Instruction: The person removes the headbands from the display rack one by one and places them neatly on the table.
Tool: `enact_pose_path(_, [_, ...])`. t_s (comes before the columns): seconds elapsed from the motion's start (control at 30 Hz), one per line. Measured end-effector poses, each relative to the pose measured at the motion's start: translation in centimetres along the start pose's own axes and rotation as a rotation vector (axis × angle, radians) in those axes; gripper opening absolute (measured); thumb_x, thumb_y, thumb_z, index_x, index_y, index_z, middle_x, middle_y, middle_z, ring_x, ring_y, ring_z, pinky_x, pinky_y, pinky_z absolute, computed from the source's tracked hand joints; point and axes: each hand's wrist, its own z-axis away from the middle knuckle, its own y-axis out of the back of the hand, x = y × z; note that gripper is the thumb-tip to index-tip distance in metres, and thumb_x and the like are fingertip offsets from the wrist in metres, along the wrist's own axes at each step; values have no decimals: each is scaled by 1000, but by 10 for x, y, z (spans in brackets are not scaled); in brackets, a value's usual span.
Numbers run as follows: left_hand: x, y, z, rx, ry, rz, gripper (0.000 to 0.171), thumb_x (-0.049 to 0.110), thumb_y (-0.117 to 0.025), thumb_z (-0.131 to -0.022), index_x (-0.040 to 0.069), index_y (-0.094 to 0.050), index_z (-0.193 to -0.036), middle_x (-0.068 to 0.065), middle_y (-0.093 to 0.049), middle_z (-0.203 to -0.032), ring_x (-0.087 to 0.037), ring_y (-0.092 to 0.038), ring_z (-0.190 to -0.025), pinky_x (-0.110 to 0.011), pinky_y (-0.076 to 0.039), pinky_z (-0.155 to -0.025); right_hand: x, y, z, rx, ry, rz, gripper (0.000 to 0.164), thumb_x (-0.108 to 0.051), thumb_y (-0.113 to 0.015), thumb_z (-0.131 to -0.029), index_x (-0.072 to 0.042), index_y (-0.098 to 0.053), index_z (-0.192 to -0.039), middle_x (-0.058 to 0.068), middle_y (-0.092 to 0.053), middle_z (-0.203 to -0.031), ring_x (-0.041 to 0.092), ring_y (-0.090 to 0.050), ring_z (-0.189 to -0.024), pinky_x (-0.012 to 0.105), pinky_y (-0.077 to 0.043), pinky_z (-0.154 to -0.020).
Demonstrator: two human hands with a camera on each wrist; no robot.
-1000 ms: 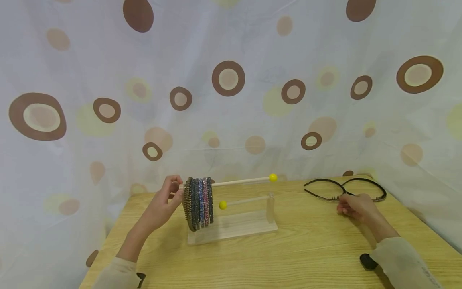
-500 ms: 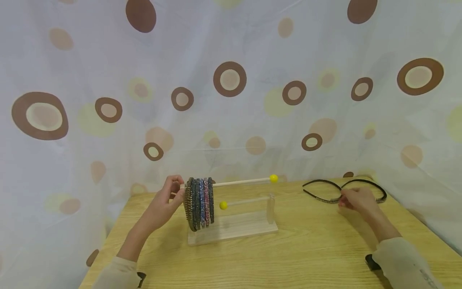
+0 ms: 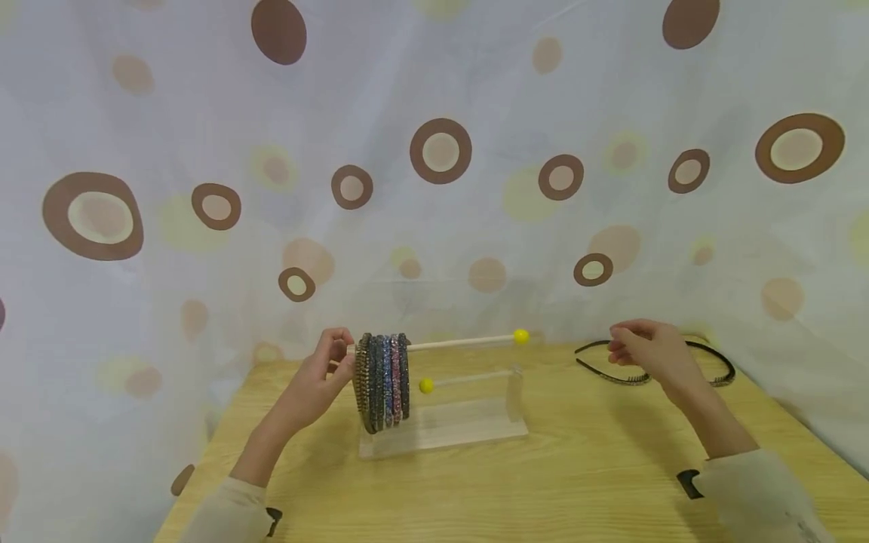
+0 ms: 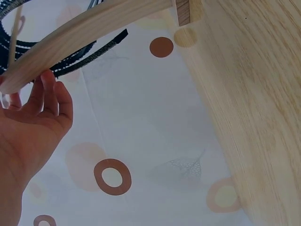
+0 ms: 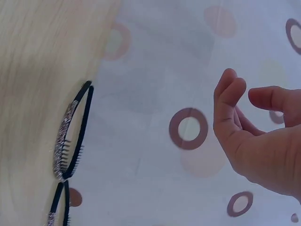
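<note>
My left hand grips the top end of a wooden headband stand. In the left wrist view its fingertips curl against the pale wooden upright. Several glittery headbands, dark, blue and pink, hang bunched at the left end of the upper rod. My right hand is raised at the right, fingers loosely bent and nothing held; the right wrist view shows a gap between thumb and fingers. Behind it on the table lie two black headbands with comb teeth, one left and one right, partly hidden by the hand.
A yellow ball caps the upper rod. Another yellow ball tips the lower rod, which carries no headbands. The wood-grain table ends at a patterned curtain hanging behind and at the sides.
My right hand has lifted up and away from where the two headbands meet on the table, with nothing in it. My left hand keeps its hold on the stand. The view shifts slightly.
</note>
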Motion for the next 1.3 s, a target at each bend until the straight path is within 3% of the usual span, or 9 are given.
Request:
enact_pose_path(0.17, [0,-2,1,14,-4,12,21,23,-47,-109,12,-36,-123,-6,-57,-94,-33,-57,-88,-52,-45,-86,-32,-32,3,-70,124,0,45,-31,-58,-106,6,-58,-131,16,-69,-102,29,-71,-89,32,-57,-78])
enact_pose_path(0.4, [-3,-2,0,12,-9,12,23,24,-46,-110,10,-36,-124,-6,-58,-94,-33,-58,-87,-50,-46,-85,-57,-80,-2,-251,310,0,21,-25,-61,-105,-6,-69,-109,13,-69,-92,33,-67,-81,37,-56,-70])
enact_pose_path(0.67, [-6,-3,2,18,5,16,18,24,-48,-109,16,-37,-122,-8,-58,-95,-35,-58,-89,-53,-46,-86,-86,-112,2,-368,341,66,23,-33,-61,-104,-13,-70,-104,11,-69,-84,30,-67,-70,38,-53,-60])
enact_pose_path(0.9, [-5,-2,-1,15,6,14,19,24,-49,-109,16,-38,-122,-7,-58,-95,-33,-58,-90,-50,-46,-85,-99,-135,5,-431,420,75,22,-29,-61,-105,-10,-70,-111,1,-71,-87,22,-69,-72,38,-57,-66])
enact_pose_path(1.17, [-3,-1,-1,14,33,29,19,20,-48,-109,15,-37,-123,-9,-58,-96,-42,-57,-92,-52,-45,-85,-109,-167,5,-485,428,76,22,-30,-60,-105,-11,-69,-113,-4,-71,-94,16,-69,-83,39,-57,-77])
enact_pose_path(1.3, [-1,-1,-1,13,37,21,19,22,-48,-109,15,-37,-123,-8,-58,-97,-33,-57,-92,-50,-45,-86,-113,-181,7,-498,412,113,27,-36,-58,-105,-14,-69,-117,-5,-71,-95,13,-68,-87,42,-55,-79])
